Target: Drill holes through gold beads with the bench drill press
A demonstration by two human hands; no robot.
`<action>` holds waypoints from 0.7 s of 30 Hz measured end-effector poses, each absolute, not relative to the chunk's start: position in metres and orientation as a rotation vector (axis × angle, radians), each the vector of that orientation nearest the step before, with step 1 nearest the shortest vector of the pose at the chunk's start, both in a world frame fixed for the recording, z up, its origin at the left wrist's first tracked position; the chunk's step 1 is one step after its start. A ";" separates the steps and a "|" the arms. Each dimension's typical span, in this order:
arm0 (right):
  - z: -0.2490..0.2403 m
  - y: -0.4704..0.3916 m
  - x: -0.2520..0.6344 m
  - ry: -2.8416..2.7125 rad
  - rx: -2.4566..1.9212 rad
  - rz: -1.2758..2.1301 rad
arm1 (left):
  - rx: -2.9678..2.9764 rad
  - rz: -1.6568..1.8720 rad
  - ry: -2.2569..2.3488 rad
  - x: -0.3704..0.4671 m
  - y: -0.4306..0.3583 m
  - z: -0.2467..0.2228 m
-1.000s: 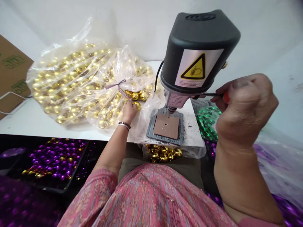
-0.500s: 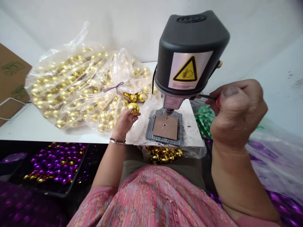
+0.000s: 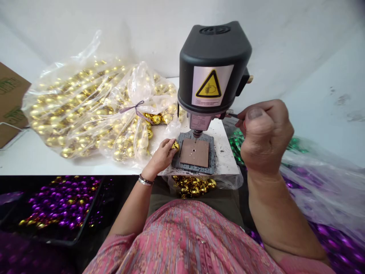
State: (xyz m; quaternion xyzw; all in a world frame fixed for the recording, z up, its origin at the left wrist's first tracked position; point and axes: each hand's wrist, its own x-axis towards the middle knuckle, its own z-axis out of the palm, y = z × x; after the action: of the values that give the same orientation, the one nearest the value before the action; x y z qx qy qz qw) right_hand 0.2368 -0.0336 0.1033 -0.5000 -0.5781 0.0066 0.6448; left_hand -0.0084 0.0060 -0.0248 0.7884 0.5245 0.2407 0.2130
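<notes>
My left hand [image 3: 164, 155] grips a shiny gold ball [image 3: 175, 145] at the left edge of the drill press's base. Most of the ball is hidden by my fingers. My right hand [image 3: 265, 131] is closed around the feed lever [image 3: 232, 115] at the side of the black drill press [image 3: 213, 68]. The bit [image 3: 195, 139] points down over a brown board [image 3: 194, 153] with a small hole in it. That board lies on the grey metal base [image 3: 211, 154], with dark shavings around it.
Clear bags of gold balls [image 3: 82, 110] fill the white table's [image 3: 17, 163] left side. Below the front edge, an open bag of gold balls [image 3: 194, 185] lies at my lap. A black bin [image 3: 75, 239] of purple balls stands lower left; green balls [image 3: 236, 142] and purple bags are at right.
My left hand has moved right and down with the gold ball, from beside the bags to the base's edge, and turned over it. My right hand stays on the lever. The camera view shifted slightly.
</notes>
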 end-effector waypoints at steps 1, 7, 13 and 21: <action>0.103 -0.033 0.237 -1.312 -1.140 0.016 | 2.211 0.636 1.425 -0.012 0.006 -0.024; 0.100 -0.033 0.238 -1.295 -1.139 0.017 | 2.325 0.412 1.610 -0.019 0.000 -0.009; 0.100 -0.034 0.238 -1.312 -1.136 -0.001 | 2.370 0.317 1.678 -0.011 -0.002 0.003; 0.104 -0.036 0.236 -1.360 -1.131 -0.047 | 1.332 0.847 1.034 0.001 -0.010 0.004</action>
State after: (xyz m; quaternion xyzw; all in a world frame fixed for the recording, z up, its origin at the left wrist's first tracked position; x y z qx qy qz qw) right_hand 0.2364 -0.0356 0.1045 -0.4945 -0.5948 -0.0204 0.6334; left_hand 0.0006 -0.0101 0.0045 0.5715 0.4438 0.3632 0.5869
